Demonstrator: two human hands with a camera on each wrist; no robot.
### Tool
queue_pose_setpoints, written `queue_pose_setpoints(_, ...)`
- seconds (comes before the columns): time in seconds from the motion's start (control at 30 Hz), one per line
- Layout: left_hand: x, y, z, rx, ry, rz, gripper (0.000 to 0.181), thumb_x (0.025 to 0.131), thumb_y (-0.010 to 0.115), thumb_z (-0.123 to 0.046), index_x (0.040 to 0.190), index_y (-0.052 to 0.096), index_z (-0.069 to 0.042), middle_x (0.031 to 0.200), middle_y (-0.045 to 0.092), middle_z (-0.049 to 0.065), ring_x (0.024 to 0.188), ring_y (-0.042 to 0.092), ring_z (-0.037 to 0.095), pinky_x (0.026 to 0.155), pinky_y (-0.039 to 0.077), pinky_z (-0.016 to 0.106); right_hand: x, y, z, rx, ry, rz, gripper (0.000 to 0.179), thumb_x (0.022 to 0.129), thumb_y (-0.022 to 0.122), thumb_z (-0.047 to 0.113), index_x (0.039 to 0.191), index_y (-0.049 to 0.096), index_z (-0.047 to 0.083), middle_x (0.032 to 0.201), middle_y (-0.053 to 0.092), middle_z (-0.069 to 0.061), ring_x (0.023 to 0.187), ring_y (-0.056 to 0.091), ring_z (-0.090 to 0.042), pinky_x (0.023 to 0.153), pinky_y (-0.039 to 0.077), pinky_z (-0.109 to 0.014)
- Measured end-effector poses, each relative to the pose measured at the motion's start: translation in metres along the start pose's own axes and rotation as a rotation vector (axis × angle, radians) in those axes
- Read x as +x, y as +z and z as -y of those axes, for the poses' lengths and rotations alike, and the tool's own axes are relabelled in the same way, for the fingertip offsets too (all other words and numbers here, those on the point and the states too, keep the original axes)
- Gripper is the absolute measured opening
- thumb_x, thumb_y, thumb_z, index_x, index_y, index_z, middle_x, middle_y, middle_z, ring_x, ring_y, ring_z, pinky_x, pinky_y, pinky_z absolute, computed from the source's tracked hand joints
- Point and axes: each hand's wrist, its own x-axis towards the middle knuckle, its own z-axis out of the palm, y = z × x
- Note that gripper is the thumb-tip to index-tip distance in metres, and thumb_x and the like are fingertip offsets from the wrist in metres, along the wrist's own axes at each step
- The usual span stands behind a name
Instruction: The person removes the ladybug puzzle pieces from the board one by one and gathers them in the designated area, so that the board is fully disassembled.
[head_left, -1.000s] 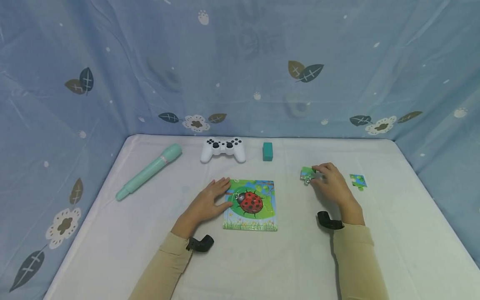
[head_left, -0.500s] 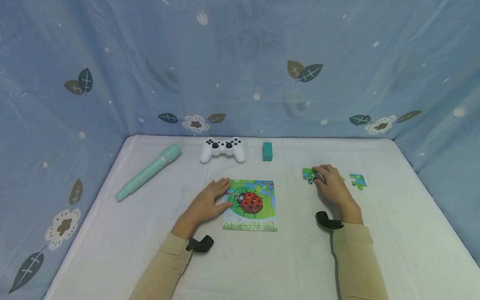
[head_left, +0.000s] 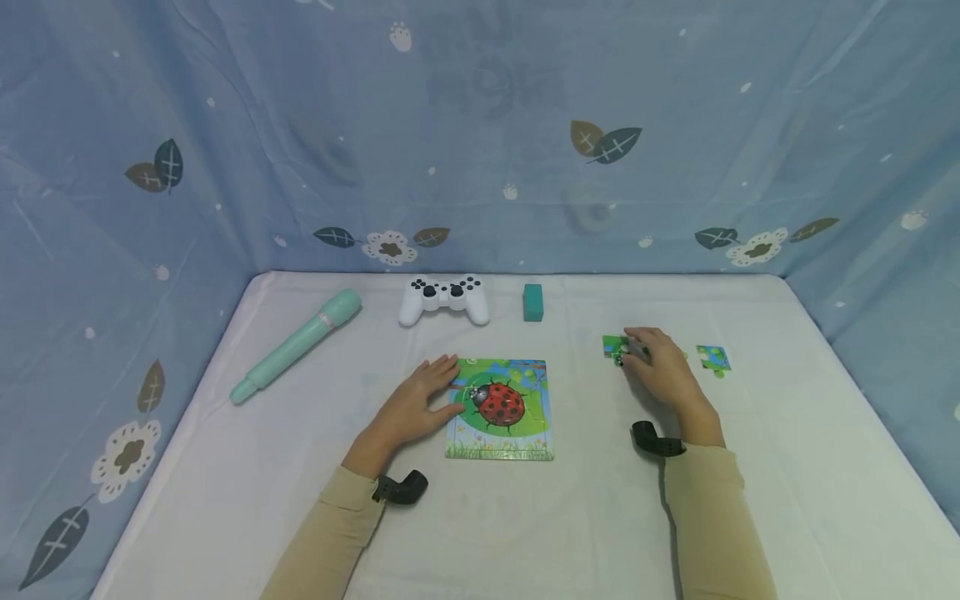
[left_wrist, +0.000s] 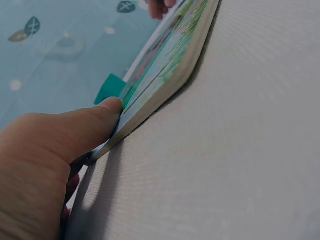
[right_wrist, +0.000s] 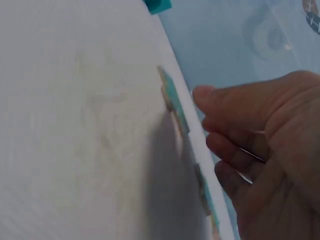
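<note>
A square ladybug jigsaw puzzle (head_left: 501, 407) lies flat on the white-covered table. My left hand (head_left: 411, 410) rests against its left side, fingers spread near the upper corner; in the left wrist view the thumb (left_wrist: 95, 122) touches the board's edge. Further right, my right hand (head_left: 666, 367) hovers over loose jigsaw pieces, fingers loosely bent. A green piece (head_left: 612, 348) lies by its fingertips, partly covered. Another piece, blue and green (head_left: 713, 358), lies right of the hand. In the right wrist view the thumb (right_wrist: 215, 100) looks apart from a piece (right_wrist: 172, 97), and nothing shows between the fingers.
A white game controller (head_left: 444, 300) and a teal block (head_left: 533, 302) sit along the table's back. A mint-green tube-shaped wand (head_left: 296, 346) lies slanted at the left. Blue patterned cloth (head_left: 480, 167) hangs behind and at both sides.
My right hand and the green piece beside it have shifted slightly, and a bit of another piece shows right of the hand. The left hand and puzzle stay in place; the head view drifts slightly.
</note>
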Motion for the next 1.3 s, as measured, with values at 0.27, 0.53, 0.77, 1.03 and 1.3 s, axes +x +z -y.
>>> queue_pose_setpoints(0.27,-0.002,0.002,0.002,-0.024,0.007,-0.02,0.065,0.086,0.068,-0.038,0.137,0.049,-0.003,0.147,0.043,0.007,0.139,0.035,0.025,0.12,0.022,0.039,-0.009,0.012,0.036,0.077,-0.093,0.07,0.049,0.094,0.059,0.018,0.136,0.045,-0.004,0.136,0.046,-0.025,0.123,0.045,-0.043,0.101,0.04,-0.058)
queue_pose_setpoints(0.53,-0.003,0.003,-0.001,-0.112,0.023,-0.043,0.067,0.082,0.072,-0.037,0.136,0.051,-0.003,0.145,0.045,0.008,0.137,0.038,0.026,0.118,0.025,0.038,-0.031,0.044,0.08,0.093,-0.203,0.169,0.046,0.09,0.065,0.015,0.131,0.051,-0.002,0.13,0.054,-0.018,0.118,0.054,-0.037,0.098,0.047,-0.052)
queue_pose_setpoints(0.77,-0.005,0.009,-0.021,-0.094,0.074,-0.009,0.063,0.084,0.071,-0.035,0.135,0.053,-0.003,0.145,0.046,0.009,0.136,0.04,0.03,0.116,0.029,0.041,-0.043,0.068,0.091,0.083,-0.274,0.18,0.048,0.085,0.07,0.013,0.128,0.053,0.0,0.128,0.055,-0.014,0.123,0.051,-0.031,0.103,0.045,-0.048)
queue_pose_setpoints(1.03,-0.003,0.023,-0.043,0.003,0.203,0.095,0.061,0.09,0.063,-0.037,0.14,0.047,-0.005,0.146,0.045,0.01,0.137,0.04,0.024,0.116,0.031,0.042,-0.045,0.077,0.088,0.026,-0.3,0.169,0.054,0.082,0.073,0.014,0.128,0.052,-0.004,0.131,0.047,-0.015,0.126,0.044,-0.032,0.106,0.041,-0.049)
queue_pose_setpoints(1.3,-0.002,0.024,-0.044,-0.007,0.187,0.125,0.062,0.09,0.063,-0.038,0.14,0.046,-0.006,0.146,0.044,0.008,0.138,0.037,0.023,0.117,0.029,0.041,-0.042,0.08,0.084,0.051,-0.313,0.144,0.053,0.08,0.075,0.014,0.126,0.054,-0.003,0.129,0.046,-0.016,0.125,0.043,-0.033,0.105,0.041,-0.051)
